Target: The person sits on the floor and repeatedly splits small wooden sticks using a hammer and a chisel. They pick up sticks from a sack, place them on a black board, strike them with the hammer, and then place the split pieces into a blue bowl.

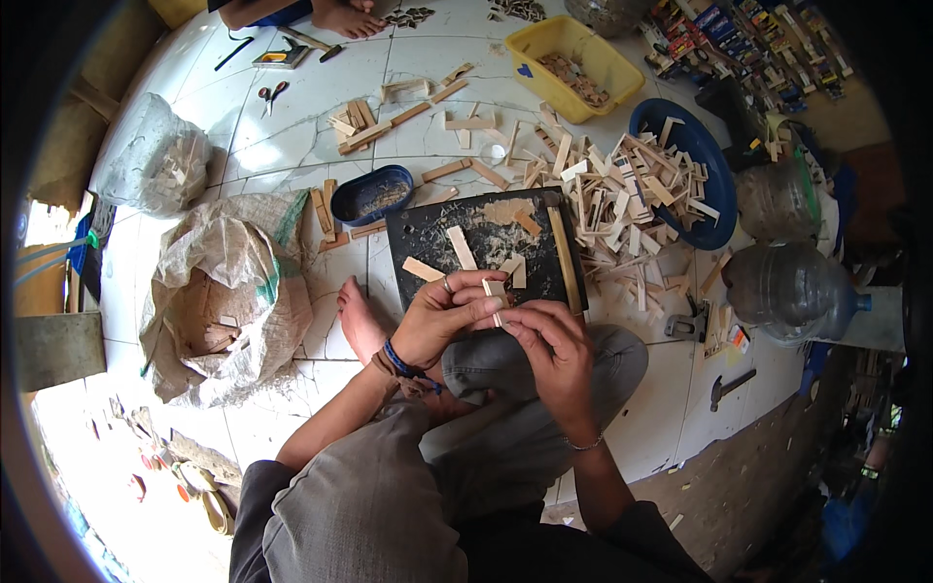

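Head view: both hands, left (449, 316) and right (544, 340), are pinched together on a small pale wooden strip assembly (497, 291), held just near of the black work board (483, 243) for close alignment.

The person's left hand (442, 316) and right hand (549, 345) meet in front of the body, fingertips touching between them. The left hand's fingers curl inward, a ring on one, a blue cord bracelet at the wrist. The right hand's thumb and forefinger pinch together; a thin bracelet circles its wrist. Both forearms rise from below, elbows bent.
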`<state>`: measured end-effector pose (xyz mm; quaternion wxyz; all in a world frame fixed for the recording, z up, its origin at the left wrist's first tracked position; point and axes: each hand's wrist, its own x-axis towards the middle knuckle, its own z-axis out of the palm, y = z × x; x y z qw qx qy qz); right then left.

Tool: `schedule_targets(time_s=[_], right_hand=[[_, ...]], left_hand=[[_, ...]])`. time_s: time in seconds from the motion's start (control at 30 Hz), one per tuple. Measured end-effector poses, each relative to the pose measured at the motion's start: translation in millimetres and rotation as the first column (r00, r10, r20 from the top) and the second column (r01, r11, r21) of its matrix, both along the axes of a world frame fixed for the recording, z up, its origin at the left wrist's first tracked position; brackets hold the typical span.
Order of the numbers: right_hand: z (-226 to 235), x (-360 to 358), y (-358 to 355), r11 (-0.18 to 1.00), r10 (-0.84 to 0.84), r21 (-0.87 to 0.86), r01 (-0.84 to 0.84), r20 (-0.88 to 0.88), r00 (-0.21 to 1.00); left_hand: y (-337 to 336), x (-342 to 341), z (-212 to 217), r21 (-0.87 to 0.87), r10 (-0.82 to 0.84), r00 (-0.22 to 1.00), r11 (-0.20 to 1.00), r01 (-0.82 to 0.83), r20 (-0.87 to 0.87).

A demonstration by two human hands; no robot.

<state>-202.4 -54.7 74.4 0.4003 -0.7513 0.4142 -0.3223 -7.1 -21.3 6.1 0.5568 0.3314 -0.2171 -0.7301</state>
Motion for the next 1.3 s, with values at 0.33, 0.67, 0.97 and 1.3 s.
schedule_targets(time_s=[0.33,0.67,0.97,1.3], right_hand=[[7,-7,-28,0.959,0.186,-0.168,-0.230,-0.241,0.953],[-2,-6,-27,0.981,0.168,-0.081,-0.179,-0.124,0.978],[5,-12,-23,0.976,0.199,-0.060,-0.211,-0.169,0.965],[-1,-12,-14,0.981,0.195,0.004,-0.196,-0.117,0.974]], left_hand=[[1,-2,2,0.043,-0.075,0.996,0.996,0.078,-0.050],[2,-2,6,-0.033,-0.121,0.986,0.992,0.118,-0.115],[3,1,11,-0.112,-0.193,0.980,0.976,0.187,-0.045],[5,2,10,-0.089,-0.222,0.975,0.971,0.224,0.024]])
